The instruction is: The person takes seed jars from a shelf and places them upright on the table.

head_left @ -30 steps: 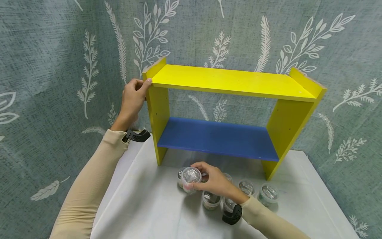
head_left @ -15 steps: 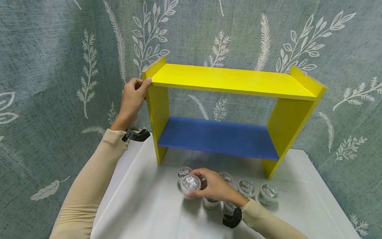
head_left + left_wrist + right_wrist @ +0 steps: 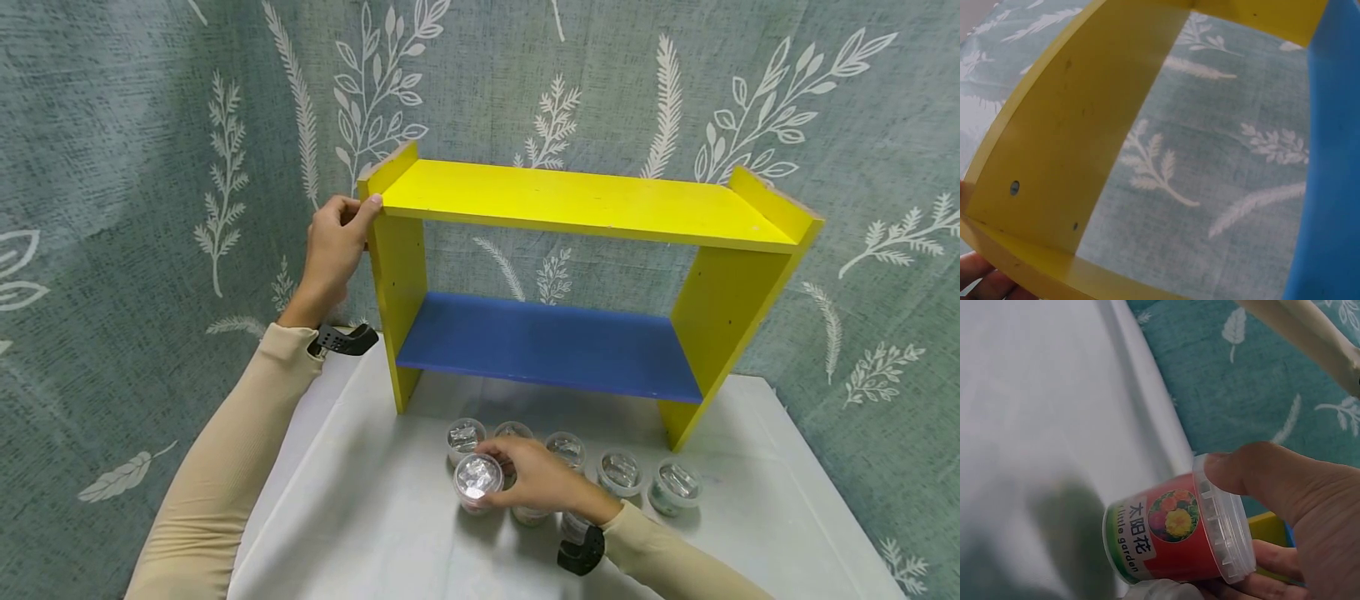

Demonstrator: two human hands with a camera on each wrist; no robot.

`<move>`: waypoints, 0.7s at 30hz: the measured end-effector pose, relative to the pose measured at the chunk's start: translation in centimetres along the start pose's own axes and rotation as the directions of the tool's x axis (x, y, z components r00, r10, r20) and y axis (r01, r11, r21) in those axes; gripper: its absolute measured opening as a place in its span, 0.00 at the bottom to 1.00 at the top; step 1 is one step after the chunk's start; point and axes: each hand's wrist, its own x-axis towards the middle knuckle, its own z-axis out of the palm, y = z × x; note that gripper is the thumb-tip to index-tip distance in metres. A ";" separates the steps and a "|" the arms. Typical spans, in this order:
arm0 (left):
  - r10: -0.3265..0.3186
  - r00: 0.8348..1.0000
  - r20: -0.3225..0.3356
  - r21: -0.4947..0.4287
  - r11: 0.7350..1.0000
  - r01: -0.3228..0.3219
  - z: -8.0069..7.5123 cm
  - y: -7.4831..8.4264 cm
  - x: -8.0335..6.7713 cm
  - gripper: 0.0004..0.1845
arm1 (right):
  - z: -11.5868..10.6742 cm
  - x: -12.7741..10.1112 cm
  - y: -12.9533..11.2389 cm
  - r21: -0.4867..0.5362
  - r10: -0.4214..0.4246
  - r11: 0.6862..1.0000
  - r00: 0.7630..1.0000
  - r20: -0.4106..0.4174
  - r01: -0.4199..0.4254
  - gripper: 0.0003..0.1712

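Observation:
My left hand (image 3: 335, 246) grips the upper left corner of a yellow shelf unit (image 3: 585, 200), its thumb on the front edge of the top board. In the left wrist view only its fingertips (image 3: 988, 281) show at the unit's yellow frame (image 3: 1054, 125). My right hand (image 3: 534, 475) holds a small plastic tub (image 3: 477, 477) by its clear lid. The right wrist view shows the tub's red and green label (image 3: 1172, 528) with flowers and the words "little garden". Whether its base touches the tabletop I cannot tell.
Similar lidded tubs stand in a back row before the unit, among them a left one (image 3: 465, 438) and a right one (image 3: 675, 487). More, including one tub (image 3: 531, 517), sit partly hidden by my right hand. A blue shelf (image 3: 547, 346) spans the unit above the white tabletop (image 3: 375, 517).
My right hand has brought the tub down and toward the near side, uncovering the left tubs of the back row. The left hand stays on the unit's corner.

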 end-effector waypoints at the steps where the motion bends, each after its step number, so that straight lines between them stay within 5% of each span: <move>1: -0.001 1.000 -0.001 -0.002 1.000 0.001 0.0 0.0 0.0 0.28 | 0.1 0.0 0.0 -0.009 -0.001 1.000 1.000 -0.001 0.001 0.37; 21: 0.004 1.000 -0.004 -0.010 1.000 -0.004 0.1 0.0 0.0 0.28 | 0.9 0.1 -0.1 -0.223 -0.056 0.973 0.998 0.039 0.063 0.37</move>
